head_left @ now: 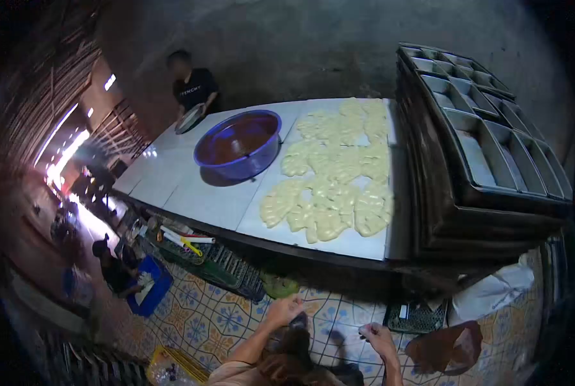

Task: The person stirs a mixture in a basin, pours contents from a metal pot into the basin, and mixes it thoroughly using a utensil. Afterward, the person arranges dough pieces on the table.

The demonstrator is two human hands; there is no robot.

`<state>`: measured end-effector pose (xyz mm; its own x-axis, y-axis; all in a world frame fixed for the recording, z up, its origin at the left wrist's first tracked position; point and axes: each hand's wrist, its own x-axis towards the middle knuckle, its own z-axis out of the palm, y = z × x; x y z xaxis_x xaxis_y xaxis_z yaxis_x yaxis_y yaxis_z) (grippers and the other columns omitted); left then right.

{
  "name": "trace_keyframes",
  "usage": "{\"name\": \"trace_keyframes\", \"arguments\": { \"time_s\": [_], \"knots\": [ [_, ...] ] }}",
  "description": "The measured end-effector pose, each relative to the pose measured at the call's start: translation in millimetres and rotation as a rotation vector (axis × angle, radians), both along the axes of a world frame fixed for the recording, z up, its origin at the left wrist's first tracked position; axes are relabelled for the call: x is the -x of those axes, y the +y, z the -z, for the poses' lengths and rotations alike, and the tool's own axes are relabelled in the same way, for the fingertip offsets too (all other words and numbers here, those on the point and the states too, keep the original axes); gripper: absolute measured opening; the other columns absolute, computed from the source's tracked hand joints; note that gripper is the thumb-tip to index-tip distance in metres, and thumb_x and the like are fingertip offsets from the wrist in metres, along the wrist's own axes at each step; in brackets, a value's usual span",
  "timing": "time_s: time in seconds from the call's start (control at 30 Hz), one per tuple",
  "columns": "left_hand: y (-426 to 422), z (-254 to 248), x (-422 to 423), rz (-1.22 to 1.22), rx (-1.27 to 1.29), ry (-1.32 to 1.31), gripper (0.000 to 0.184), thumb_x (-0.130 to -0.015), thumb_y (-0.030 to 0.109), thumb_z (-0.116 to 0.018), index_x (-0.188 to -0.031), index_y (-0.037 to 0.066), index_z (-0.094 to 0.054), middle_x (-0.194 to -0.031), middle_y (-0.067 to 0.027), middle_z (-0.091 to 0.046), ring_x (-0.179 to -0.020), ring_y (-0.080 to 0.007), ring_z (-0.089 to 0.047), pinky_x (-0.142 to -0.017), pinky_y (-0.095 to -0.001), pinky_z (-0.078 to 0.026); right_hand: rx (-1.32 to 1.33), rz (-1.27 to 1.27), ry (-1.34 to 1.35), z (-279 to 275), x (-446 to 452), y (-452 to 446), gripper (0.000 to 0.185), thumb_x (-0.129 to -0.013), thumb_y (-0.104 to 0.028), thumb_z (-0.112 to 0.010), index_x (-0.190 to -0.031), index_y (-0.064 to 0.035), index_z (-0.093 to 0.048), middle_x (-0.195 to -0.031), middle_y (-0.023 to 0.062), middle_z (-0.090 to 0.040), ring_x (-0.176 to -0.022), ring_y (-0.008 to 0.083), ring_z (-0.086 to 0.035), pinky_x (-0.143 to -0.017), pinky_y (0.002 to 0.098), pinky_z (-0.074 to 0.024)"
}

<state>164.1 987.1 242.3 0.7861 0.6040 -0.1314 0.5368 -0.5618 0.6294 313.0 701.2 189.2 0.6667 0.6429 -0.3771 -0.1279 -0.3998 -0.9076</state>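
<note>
Ahead of the left hand (285, 311) and right hand (376, 336), pale dough (339, 170) stretches away on the table (165, 177); the left is nearer. Both curl; I can't tell if they hold anything.

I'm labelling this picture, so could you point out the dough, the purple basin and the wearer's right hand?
Dough (336, 165): head view, middle of the spread.
Purple basin (252, 166): head view, outer wall.
Right hand (379, 337): head view, middle of the hand.
</note>
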Motion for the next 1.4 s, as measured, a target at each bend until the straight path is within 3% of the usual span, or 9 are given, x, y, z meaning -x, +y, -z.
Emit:
{"name": "trace_keyframes", "arguments": {
  "time_s": [0.23, 0.3, 0.4, 0.5, 0.67, 0.9, 1.07, 1.23, 1.4],
  "knots": [
    [185, -21, 47, -0.411, 0.234, -0.505, 0.024, -0.082, 0.023, -0.067, -0.088, 0.001, -0.061, -0.072, -0.0053, -0.065, -0.064, -0.0094, -0.062, -0.059, -0.0246, -0.048, -0.211, -0.078, -0.339, -138, -23, 238, 0.019, -0.08, -0.016, -0.065, -0.091, 0.0001, -0.065, -0.084, 0.0085, -0.066, -0.077, 0.0116, -0.06, -0.071, 0.0278, -0.0478],
    [250, -43, 45, -0.469, 0.44, -0.743, 0.024, -0.084, 0.02, -0.065, -0.088, -0.003, -0.06, -0.074, -0.0058, -0.064, -0.064, -0.0124, -0.062, -0.057, -0.025, -0.048, -0.247, -0.037, -0.135, -178, -26, 321, 0.047, -0.081, -0.025, -0.064, -0.12, -0.0013, -0.052, -0.115, 0.0162, -0.058, -0.1, 0.0241, -0.058, -0.089, 0.0337, -0.0436],
    [360, -67, 40, -0.501, 0.261, -0.74, 0.023, -0.086, 0.023, -0.061, -0.09, 0.001, -0.061, -0.079, -0.0061, -0.064, -0.063, -0.0116, -0.061, -0.06, -0.0254, -0.048, -0.3, 0.113, -0.687, -171, -57, 455, 0.067, -0.082, -0.025, -0.065, -0.137, -0.003, -0.034, -0.14, 0.0178, -0.036, -0.131, 0.0278, -0.031, -0.108, 0.0358, -0.0223],
    [453, -103, 29, -0.513, 0.417, -0.821, 0.032, -0.085, 0.03, -0.063, -0.099, 0.002, -0.058, -0.087, -0.0055, -0.064, -0.059, -0.0116, -0.061, -0.052, -0.0249, -0.048, 0.114, 0.277, -1.133, -154, -115, 575, 0.086, -0.08, -0.059, -0.055, -0.142, -0.0059, -0.026, -0.146, 0.0238, -0.019, -0.136, 0.0423, -0.012, -0.106, 0.0573, -0.0157],
    [551, -145, 3, -0.566, 0.45, -0.755, 0.044, -0.084, 0.041, -0.061, -0.108, 0.005, -0.053, -0.092, -0.0078, -0.062, -0.059, -0.0121, -0.061, -0.047, -0.0263, -0.049, 0.347, 0.431, -1.136, -171, -129, 672, 0.089, -0.079, -0.072, -0.041, -0.143, -0.011, -0.026, -0.148, 0.0224, -0.012, -0.136, 0.0434, -0.006, -0.096, 0.0724, -0.0071],
    [614, -157, -42, -0.566, 0.57, -0.681, 0.056, -0.086, 0.048, -0.054, -0.114, 0.0, -0.047, -0.095, -0.0126, -0.062, -0.069, -0.0189, -0.062, -0.052, -0.0318, -0.052, -0.612, 0.485, -0.504, -242, -89, 719, 0.043, -0.093, -0.034, -0.051, -0.103, 0.0075, -0.058, -0.094, 0.0105, -0.06, -0.089, 0.0197, -0.055, -0.085, 0.0336, -0.0427],
    [645, -121, -92, -0.756, 0.253, -0.691, 0.054, -0.086, 0.054, -0.048, -0.101, 0.002, -0.053, -0.086, -0.0258, -0.062, -0.085, -0.0473, -0.057, -0.079, -0.051, -0.043, -0.823, 0.446, -0.22, -232, -119, 729, 0.036, -0.098, -0.03, -0.04, -0.082, -0.0001, -0.051, -0.066, 0.0026, -0.048, -0.064, 0.012, -0.046, -0.073, 0.0294, -0.0437],
    [659, -124, -94, -0.798, 0.156, -0.727, 0.047, -0.092, 0.04, -0.044, -0.089, -0.005, -0.058, -0.088, -0.0245, -0.061, -0.085, -0.0414, -0.058, -0.075, -0.0458, -0.043, -0.567, 0.486, -1.14, -213, -173, 737, 0.032, -0.094, -0.031, -0.046, -0.084, -0.0021, -0.053, -0.06, 0.0047, -0.049, -0.055, 0.014, -0.046, -0.059, 0.0291, -0.0395],
    [660, -126, -98, -0.802, 0.259, -0.894, 0.044, -0.094, 0.035, -0.043, -0.092, -0.006, -0.06, -0.082, -0.0232, -0.061, -0.078, -0.0348, -0.057, -0.072, -0.0426, -0.041, -0.867, 0.809, -0.398, -251, -220, 828, 0.05, -0.085, -0.045, -0.06, -0.062, -0.002, -0.049, -0.051, 0.0037, -0.044, -0.042, 0.0135, -0.042, -0.038, 0.0309, -0.031]
  ]
}}
